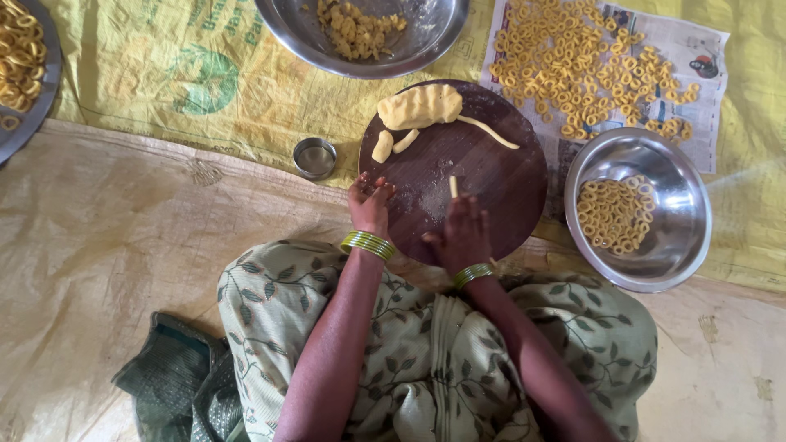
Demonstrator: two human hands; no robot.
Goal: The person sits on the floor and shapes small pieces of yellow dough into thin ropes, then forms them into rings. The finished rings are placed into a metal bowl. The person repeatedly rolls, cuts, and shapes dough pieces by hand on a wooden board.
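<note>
Everything here sits around the round wooden board [483, 176], so using that as the ref point. Nearest edge of it: left hand [370, 205] w/ fingers curled loosely, touching the board, can't tell if it's pinching anything. Right hand [465, 233] has a short dough stick [453, 187] poking up from its fingertips, pinched narrow, prob so the ends can be bent round. Middle of the board is bare, floury working room. Far side of the board: dough lump [420, 106], two small cut bits [393, 144] and a thin rolled strand [489, 132], kept within reach. Right of the board, steel bowl [684, 237] of rings. Left, small tin cup [315, 157]. Beyond, newspaper [696, 41] w/ rings spread out, and another bowl [286, 24] behind the board.
</note>
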